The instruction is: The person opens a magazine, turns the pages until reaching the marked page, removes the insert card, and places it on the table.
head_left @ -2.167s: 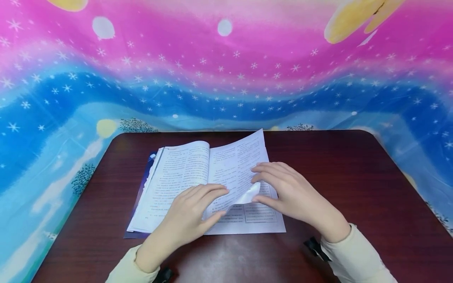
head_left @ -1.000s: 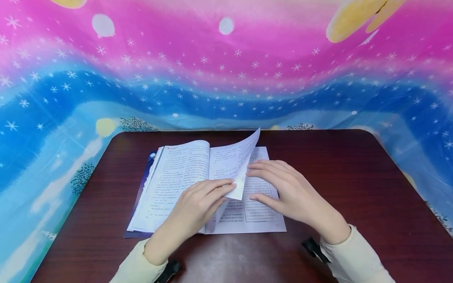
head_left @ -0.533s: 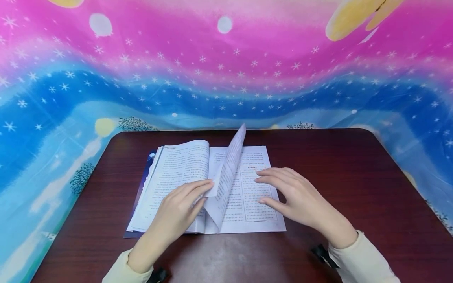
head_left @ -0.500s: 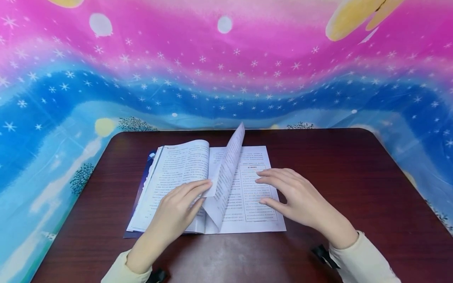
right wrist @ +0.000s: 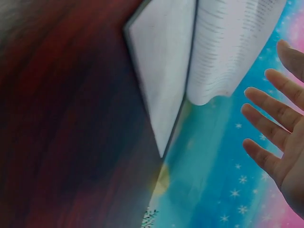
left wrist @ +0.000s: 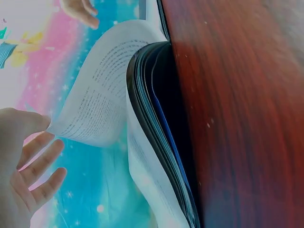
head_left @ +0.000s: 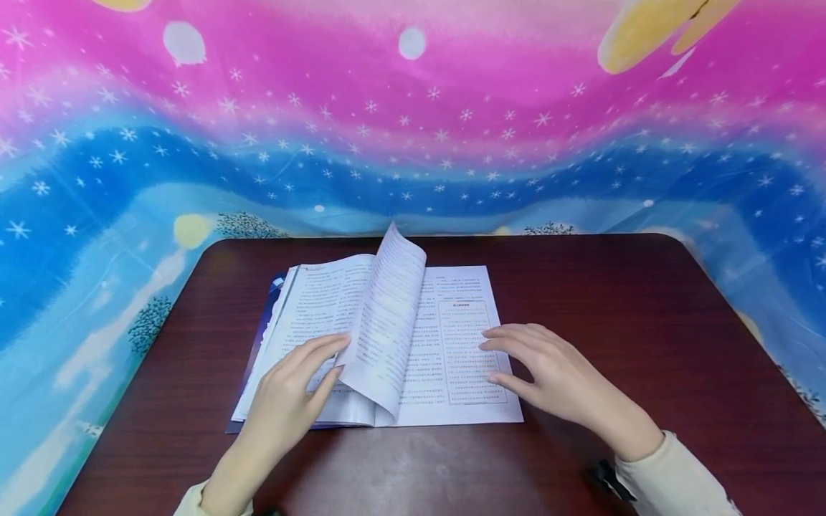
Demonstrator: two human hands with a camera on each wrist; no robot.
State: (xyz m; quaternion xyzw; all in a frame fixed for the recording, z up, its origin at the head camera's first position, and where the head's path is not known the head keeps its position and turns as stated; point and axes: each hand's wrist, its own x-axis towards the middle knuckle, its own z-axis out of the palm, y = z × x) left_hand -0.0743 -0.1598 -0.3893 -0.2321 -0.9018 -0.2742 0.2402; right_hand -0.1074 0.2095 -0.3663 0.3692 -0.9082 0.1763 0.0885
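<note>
The open magazine (head_left: 422, 373) lies on the worktop (head_left: 619, 301), its far edge just short of the worktop's back edge. Over the magazine's left half, the left hand (head_left: 287, 390) pinches a lifted page (head_left: 390, 315) by its free edge, thumb against finger. At the magazine's right edge hovers the right hand (head_left: 548, 373), fingers spread. The worktop stretches wider right of the magazine than left.

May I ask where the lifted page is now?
In the head view, the lifted page curls above the book, right of the left hand pinching it.
</note>
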